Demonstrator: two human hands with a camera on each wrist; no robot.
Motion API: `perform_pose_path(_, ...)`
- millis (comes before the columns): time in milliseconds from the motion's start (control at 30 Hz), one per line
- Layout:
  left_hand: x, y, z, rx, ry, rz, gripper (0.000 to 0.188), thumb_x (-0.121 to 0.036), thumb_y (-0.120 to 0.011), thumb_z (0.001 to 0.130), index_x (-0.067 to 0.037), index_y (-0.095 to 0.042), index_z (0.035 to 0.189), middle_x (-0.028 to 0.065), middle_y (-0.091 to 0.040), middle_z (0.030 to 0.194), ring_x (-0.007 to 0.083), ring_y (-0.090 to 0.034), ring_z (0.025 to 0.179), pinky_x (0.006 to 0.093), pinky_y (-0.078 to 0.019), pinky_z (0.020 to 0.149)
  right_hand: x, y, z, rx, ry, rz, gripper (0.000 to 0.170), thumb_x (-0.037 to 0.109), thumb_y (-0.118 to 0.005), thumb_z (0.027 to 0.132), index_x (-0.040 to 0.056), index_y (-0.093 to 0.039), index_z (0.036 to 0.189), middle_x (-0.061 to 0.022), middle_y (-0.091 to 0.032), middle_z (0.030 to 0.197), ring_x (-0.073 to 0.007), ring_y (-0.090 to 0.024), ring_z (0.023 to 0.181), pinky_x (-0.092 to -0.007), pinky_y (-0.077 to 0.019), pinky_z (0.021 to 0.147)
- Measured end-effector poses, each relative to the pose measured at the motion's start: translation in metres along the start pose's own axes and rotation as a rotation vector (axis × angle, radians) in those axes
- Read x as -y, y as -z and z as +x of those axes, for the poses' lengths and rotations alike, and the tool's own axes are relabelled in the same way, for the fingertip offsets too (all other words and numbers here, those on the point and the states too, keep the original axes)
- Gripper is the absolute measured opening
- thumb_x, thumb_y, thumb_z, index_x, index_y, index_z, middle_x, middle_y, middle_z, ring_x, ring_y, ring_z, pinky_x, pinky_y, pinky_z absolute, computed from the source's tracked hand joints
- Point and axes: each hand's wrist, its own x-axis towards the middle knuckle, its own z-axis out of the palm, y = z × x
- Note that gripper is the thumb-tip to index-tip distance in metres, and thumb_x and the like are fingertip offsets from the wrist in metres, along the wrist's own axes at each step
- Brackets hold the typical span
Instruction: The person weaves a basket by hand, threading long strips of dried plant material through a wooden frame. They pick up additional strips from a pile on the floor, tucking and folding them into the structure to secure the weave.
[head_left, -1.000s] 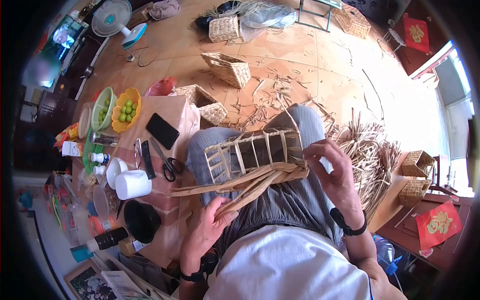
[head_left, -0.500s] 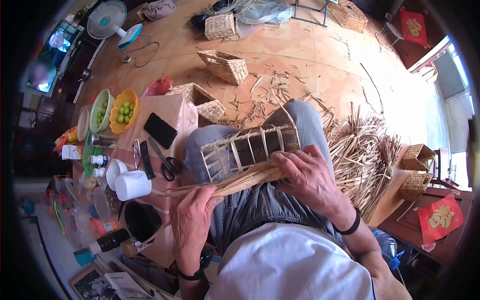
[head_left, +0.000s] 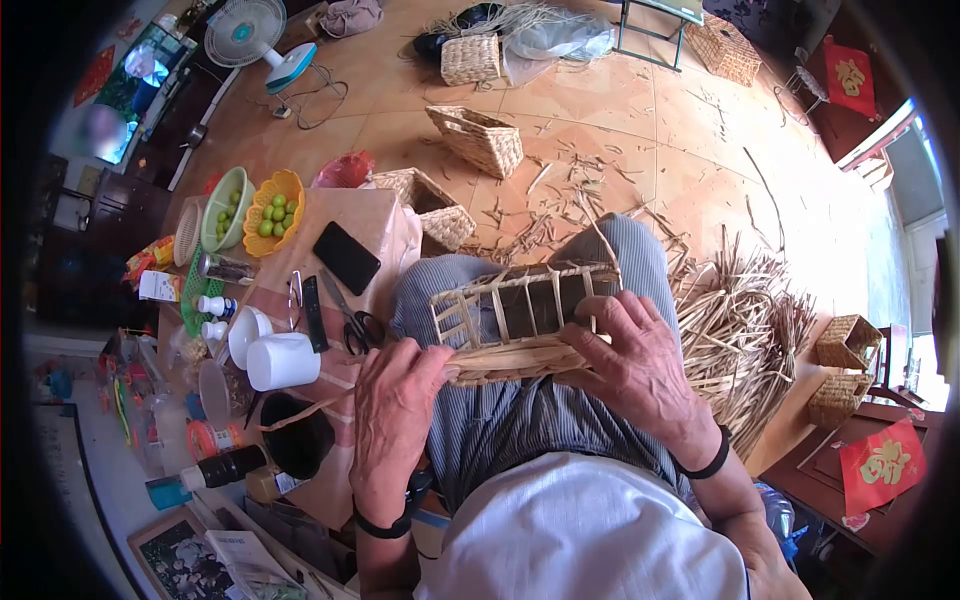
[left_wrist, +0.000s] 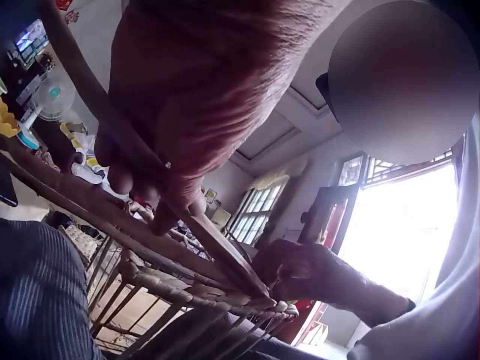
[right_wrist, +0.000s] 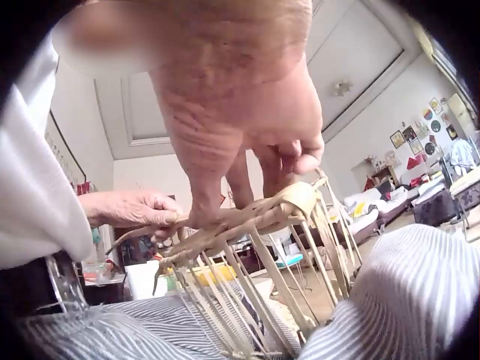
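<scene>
A part-woven basket with open ribs and a braided edge lies across the person's lap. Pale, flat dried-plant strips run along its near edge, and one tail sticks out to the left over the table. At the basket's left end the left hand pinches the strips between thumb and fingers. The left wrist view shows a strip passing from that hand toward the rim. On the right end, the right hand grips the braided edge; in the right wrist view its thumb and fingertips straddle the rim.
To the left, a table carries scissors, a phone, a white cup and bowls of green fruit. A heap of dried strips lies right of the knees. Finished baskets and scraps are on the floor.
The right hand came down from beside the basket onto its near edge. The left hand moved up and in to the strips, which now lie flatter along that edge.
</scene>
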Motion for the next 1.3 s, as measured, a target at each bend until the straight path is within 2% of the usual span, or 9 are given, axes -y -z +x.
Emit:
perform_pose_path(233, -0.003, 0.008, 0.010, -0.132, -0.117, 0.036, 0.019, -0.010, -0.080, 0.091, -0.007, -0.076, 0.110, 0.0112, -0.066, 0.099, 0.0352, -0.065, 0.101, 0.0474, -0.0536, 0.090, -0.008, -0.034, 0.011, -0.060, 0.061, 0.177, 0.038, 0.017, -0.086, 0.080, 0.0043, -0.069, 0.112, -0.0087, -0.059, 0.098, -0.0296, -0.063, 0.092, -0.0425, -0.0562, 0.080)
perform_pose_path(333, -0.017, 0.002, 0.018, -0.608, -0.240, -0.056, 0.012, 0.001, -0.075, 0.091, -0.003, -0.074, 0.102, 0.0114, -0.067, 0.098, 0.0344, -0.068, 0.103, 0.0456, -0.0561, 0.092, -0.008, -0.033, 0.012, -0.070, 0.017, 0.239, 0.035, 0.013, -0.084, 0.081, 0.0039, -0.068, 0.111, -0.0101, -0.060, 0.098, -0.0325, -0.065, 0.093, -0.0442, -0.0565, 0.080)
perform_pose_path(433, -0.025, -0.008, -0.005, -0.596, -0.358, -0.341, 0.014, 0.010, -0.067, 0.089, -0.001, -0.072, 0.097, 0.0126, -0.069, 0.101, 0.0355, -0.071, 0.103, 0.0468, -0.0578, 0.091, -0.009, -0.033, 0.008, -0.087, -0.047, 0.303, 0.034, 0.010, -0.082, 0.082, 0.0034, -0.066, 0.111, -0.0117, -0.061, 0.099, -0.0353, -0.065, 0.092, -0.0462, -0.0565, 0.079)
perform_pose_path(567, -0.048, -0.041, 0.011, -0.184, 0.026, -0.589, 0.015, -0.005, -0.066, 0.103, 0.002, -0.067, 0.116, 0.0187, -0.073, 0.106, 0.0366, -0.073, 0.104, 0.0457, -0.0582, 0.089, -0.008, -0.036, 0.005, -0.110, -0.088, 0.291, 0.036, 0.008, -0.081, 0.083, 0.0034, -0.065, 0.115, -0.0133, -0.060, 0.098, -0.0370, -0.065, 0.091, -0.0480, -0.0563, 0.077)
perform_pose_path(667, -0.052, -0.040, 0.028, -0.067, 0.149, -0.702, 0.022, -0.015, -0.068, 0.106, 0.001, -0.063, 0.121, 0.0214, -0.071, 0.104, 0.0410, -0.071, 0.105, 0.0506, -0.0568, 0.088, -0.002, -0.037, 0.008, -0.128, -0.133, 0.249, 0.036, 0.007, -0.082, 0.085, 0.0031, -0.066, 0.118, -0.0137, -0.062, 0.097, -0.0378, -0.066, 0.090, -0.0469, -0.0560, 0.076)
perform_pose_path(767, -0.049, -0.043, 0.043, -0.177, -0.010, -0.291, 0.026, -0.023, -0.068, 0.107, 0.000, -0.063, 0.118, 0.0227, -0.070, 0.103, 0.0429, -0.071, 0.098, 0.0525, -0.0559, 0.084, 0.003, -0.041, 0.004, -0.103, -0.194, 0.216, 0.045, 0.005, -0.079, 0.088, 0.0043, -0.062, 0.129, -0.0153, -0.064, 0.105, -0.0409, -0.068, 0.095, -0.0487, -0.0582, 0.078)
perform_pose_path(967, -0.061, -0.076, 0.063, 0.022, 0.166, -0.420, 0.024, -0.031, -0.059, 0.111, -0.012, -0.053, 0.124, 0.0279, -0.073, 0.083, 0.0525, -0.073, 0.081, 0.0641, -0.0555, 0.068, 0.009, -0.045, 0.006, -0.128, -0.241, 0.201, 0.054, 0.001, -0.072, 0.092, 0.0065, -0.054, 0.142, -0.0198, -0.065, 0.126, -0.0441, -0.069, 0.110, -0.0505, -0.0611, 0.088)
perform_pose_path(1033, -0.063, -0.077, 0.069, 0.028, 0.155, -0.410, 0.024, -0.029, -0.058, 0.112, -0.012, -0.053, 0.127, 0.0281, -0.073, 0.083, 0.0518, -0.073, 0.082, 0.0622, -0.0563, 0.067, 0.003, -0.057, -0.004, -0.188, -0.258, 0.188, 0.059, 0.005, -0.080, 0.089, 0.0048, -0.057, 0.143, -0.0228, -0.065, 0.131, -0.0478, -0.067, 0.114, -0.0532, -0.0579, 0.091)
perform_pose_path(1300, -0.045, -0.077, 0.077, -0.050, 0.055, -0.804, 0.015, -0.007, -0.065, 0.107, 0.002, -0.062, 0.118, 0.0295, -0.070, 0.090, 0.0482, -0.073, 0.088, 0.0508, -0.0529, 0.069, 0.003, -0.055, 0.003, -0.271, -0.071, 0.049, 0.048, -0.001, -0.077, 0.088, -0.0012, -0.065, 0.135, -0.0194, -0.065, 0.130, -0.0405, -0.069, 0.112, -0.0487, -0.0604, 0.090)
